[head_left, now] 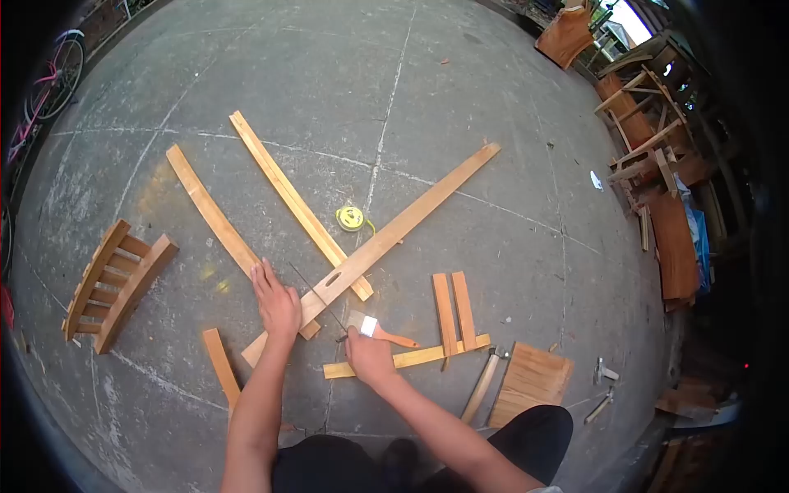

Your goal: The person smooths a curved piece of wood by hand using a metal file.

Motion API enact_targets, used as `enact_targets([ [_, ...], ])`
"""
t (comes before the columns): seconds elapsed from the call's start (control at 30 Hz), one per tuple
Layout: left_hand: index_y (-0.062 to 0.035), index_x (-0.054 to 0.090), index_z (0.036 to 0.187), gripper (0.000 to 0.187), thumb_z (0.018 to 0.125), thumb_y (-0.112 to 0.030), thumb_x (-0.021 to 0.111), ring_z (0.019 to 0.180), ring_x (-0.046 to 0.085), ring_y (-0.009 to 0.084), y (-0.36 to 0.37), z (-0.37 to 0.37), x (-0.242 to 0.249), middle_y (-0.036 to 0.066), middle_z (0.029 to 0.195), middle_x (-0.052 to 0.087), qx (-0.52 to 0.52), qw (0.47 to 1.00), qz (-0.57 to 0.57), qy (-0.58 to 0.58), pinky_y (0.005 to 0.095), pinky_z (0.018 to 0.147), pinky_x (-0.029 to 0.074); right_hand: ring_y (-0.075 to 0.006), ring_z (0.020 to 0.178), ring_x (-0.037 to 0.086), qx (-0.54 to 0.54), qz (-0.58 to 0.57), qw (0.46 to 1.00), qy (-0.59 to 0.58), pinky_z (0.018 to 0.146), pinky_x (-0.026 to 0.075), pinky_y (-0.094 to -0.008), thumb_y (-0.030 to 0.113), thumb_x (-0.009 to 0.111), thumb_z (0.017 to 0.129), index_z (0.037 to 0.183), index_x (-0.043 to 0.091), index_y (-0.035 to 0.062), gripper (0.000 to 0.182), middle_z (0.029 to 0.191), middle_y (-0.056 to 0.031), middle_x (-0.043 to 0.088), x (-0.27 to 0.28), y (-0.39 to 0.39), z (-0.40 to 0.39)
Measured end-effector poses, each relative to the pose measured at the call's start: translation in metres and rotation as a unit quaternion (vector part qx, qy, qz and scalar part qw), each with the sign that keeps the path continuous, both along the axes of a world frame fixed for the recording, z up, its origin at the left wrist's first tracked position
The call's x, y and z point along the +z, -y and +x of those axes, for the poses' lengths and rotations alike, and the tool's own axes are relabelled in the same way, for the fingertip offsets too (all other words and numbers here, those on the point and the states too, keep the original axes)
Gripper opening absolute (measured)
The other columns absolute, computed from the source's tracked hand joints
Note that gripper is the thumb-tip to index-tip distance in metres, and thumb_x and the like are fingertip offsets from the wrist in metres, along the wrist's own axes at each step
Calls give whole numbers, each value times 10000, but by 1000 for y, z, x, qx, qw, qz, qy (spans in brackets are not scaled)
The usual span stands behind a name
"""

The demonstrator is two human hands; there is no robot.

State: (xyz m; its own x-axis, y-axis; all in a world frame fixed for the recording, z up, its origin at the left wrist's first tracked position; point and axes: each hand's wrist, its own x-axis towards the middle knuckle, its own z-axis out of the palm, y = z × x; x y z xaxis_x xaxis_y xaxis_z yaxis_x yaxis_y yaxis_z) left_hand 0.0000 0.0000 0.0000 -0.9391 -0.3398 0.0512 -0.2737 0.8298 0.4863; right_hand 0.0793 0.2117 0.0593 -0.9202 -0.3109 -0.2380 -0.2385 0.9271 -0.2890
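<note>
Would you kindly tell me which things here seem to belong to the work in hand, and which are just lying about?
Probably in the work:
thin rod, held in the right hand
slotted plank, crossed by it
plain plank, under the left hand

Probably just about:
square board
wooden-handled tool
pink bicycle, at the left edge

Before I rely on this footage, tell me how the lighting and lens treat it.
Head view: lens distortion seems to bow the pale floor lines, and the picture's corners go black; head view, upper right: the bright opening is washed out; head view, centre: soft light, no hard shadows, left hand and right hand clearly visible, but the thin dark tool too fine to detail.
</note>
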Motion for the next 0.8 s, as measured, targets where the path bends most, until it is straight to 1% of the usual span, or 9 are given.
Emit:
enact_targets([
  [0.07,7,138,1685,932,915,-65,658,1620,155,450,8,-8,3,290,1695,219,-3,1000,3,-6,512,1321,241,-349,665,743,-14,-27,1000,4,599,569,-507,238,554,1061,999,576,38,210,709,-159,715,-5,12,-8],
  [0.17,15,158,1679,914,908,-38,645,1621,155,449,-13,8,27,304,1682,233,-2,999,34,3,497,1313,270,-363,643,734,-33,-39,999,-1,582,563,-518,245,529,1071,994,580,41,224,695,-171,706,7,0,11],
  [0.47,31,197,1662,880,914,-48,654,1617,192,430,25,46,35,276,1694,242,-32,999,15,31,460,1305,298,-416,714,742,-33,-26,998,46,673,563,-584,284,481,1074,1072,605,27,286,762,-217,735,22,25,46],
  [0.5,31,206,1660,874,915,-55,655,1616,201,422,30,53,36,265,1698,246,-35,999,17,29,457,1304,298,-402,695,751,-21,-33,999,24,651,582,-553,313,498,1057,1166,623,-1,355,769,-193,750,9,26,52],
  [0.53,31,215,1657,868,916,-63,656,1615,210,414,36,57,35,253,1702,250,-38,999,19,24,455,1304,297,-422,715,748,-24,-48,997,58,675,572,-578,317,487,1062,1228,620,-6,386,773,-206,746,7,27,55],
  [0.63,23,216,1661,798,996,-163,616,1609,236,393,49,74,16,243,1707,254,-29,999,-21,7,472,1293,310,-462,827,746,-51,-51,990,124,755,570,-579,308,481,1084,1248,608,-16,385,873,-252,752,28,35,69],
  [0.7,14,216,1664,759,1040,-218,580,1602,250,399,45,80,9,246,1706,256,-20,999,-36,-1,489,1285,314,-483,945,728,-98,-130,980,116,838,560,-569,300,485,1096,1272,594,-25,385,996,-288,741,28,34,83],
  [0.73,2,234,1660,717,1078,-289,536,1575,279,422,39,86,16,247,1697,271,8,999,-35,8,533,1260,325,-493,1003,718,-122,-168,972,109,879,555,-563,296,487,1102,1283,586,-30,386,1057,-306,736,29,32,89],
  [0.8,-5,248,1654,707,1081,-304,534,1553,296,437,31,94,25,254,1684,282,11,999,-37,30,551,1245,327,-497,1108,681,-132,-213,960,128,949,532,-550,289,493,1108,1325,565,-30,393,1170,-321,704,31,28,95],
])
